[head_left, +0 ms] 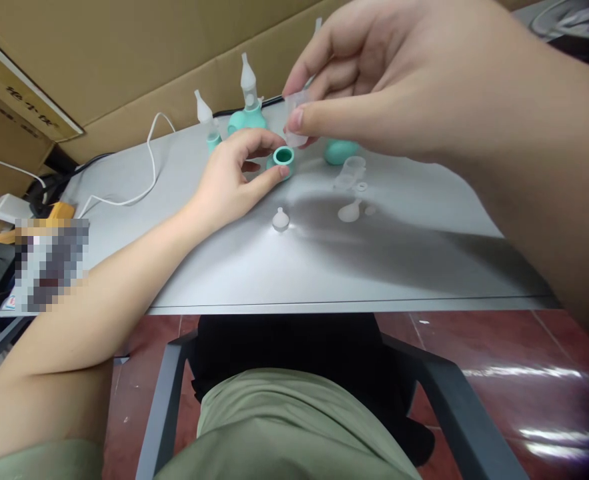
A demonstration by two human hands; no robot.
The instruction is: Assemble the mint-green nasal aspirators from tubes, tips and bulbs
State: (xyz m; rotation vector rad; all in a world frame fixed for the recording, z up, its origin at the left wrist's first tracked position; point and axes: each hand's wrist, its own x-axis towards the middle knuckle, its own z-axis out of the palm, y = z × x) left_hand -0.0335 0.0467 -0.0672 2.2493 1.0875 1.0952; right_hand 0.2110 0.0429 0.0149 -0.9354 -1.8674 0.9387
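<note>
A flat, light-grey tabletop [209, 277] has a brown cardboard panel [129, 60] behind it. A thin white cable [149, 141] curves over its left part. At far left, a white plastic adapter block [11, 209] sits near an orange block [63, 212]. Dark-grey angular armrests [454, 393] stand above glossy red floor tiles [504, 353].

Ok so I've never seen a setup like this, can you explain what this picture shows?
There's no machine here, just a person's two bare hands. A camera worn on the head looks forward and down, so the lap shows below. The left hand holds an open teal bulb; the right hand pinches a clear cup-like piece near its opening. On the grey table are loose pale parts, another teal bulb and two teal-and-white assemblies.
</note>
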